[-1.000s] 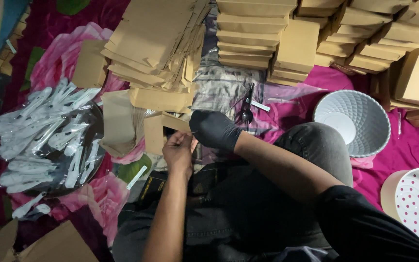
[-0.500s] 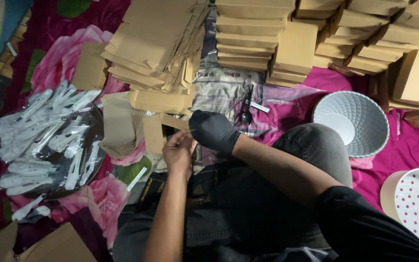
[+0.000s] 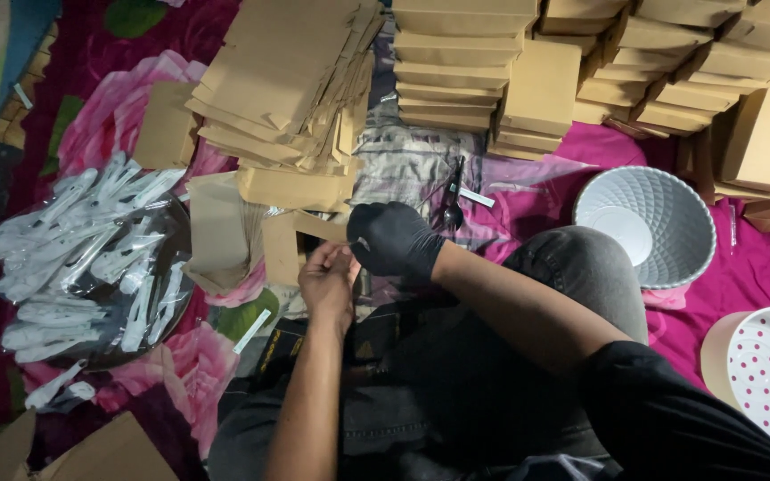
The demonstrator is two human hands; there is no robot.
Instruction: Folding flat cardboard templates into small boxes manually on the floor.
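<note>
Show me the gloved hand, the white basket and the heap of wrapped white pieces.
right hand (image 3: 394, 239), head view, back of the black glove
white basket (image 3: 670, 191), head view, patterned inner wall
heap of wrapped white pieces (image 3: 82, 254), head view, middle of the heap

The gloved right hand (image 3: 392, 239) covers whatever its fingers pinch, so that small item cannot be told. The bare left hand (image 3: 327, 283) hides the lower edge of the brown cardboard box (image 3: 291, 240). The dotted bowl (image 3: 764, 374) is cut off at the right edge. The stacked boxes (image 3: 581, 53) run past the top edge. The white packets (image 3: 73, 258) are too blurred to identify.
</note>
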